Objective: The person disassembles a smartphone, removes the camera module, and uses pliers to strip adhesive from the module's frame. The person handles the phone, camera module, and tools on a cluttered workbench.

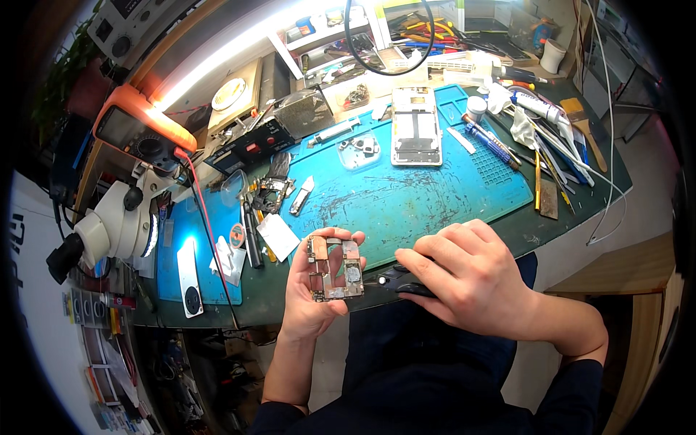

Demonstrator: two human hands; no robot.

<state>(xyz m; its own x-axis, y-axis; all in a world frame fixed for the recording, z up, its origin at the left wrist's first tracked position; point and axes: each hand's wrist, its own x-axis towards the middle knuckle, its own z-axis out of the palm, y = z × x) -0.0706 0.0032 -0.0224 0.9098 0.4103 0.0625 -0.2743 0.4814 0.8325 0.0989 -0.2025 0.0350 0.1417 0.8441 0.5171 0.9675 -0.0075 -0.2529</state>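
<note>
My left hand (309,297) holds a phone circuit board (341,288) up by its edges, fingers behind it and thumb along its lower side. The board is copper and silver coloured, with an opening in its upper middle. Closed around a black hand tool (397,281), my right hand (471,279) is just to the right of the board. A round silver spot shows near the tool's front end, and its thin tip points at the board's right edge. Whether the tip touches the board I cannot tell. Both hands are above the bench's front edge.
An opened phone (417,127) lies on the blue work mat (464,192). A clear tray of small parts (359,151) is beside it. An orange multimeter (138,130), a microscope (109,225) and a white phone back cover (190,279) are at left; brushes and pens (558,145) crowd the right.
</note>
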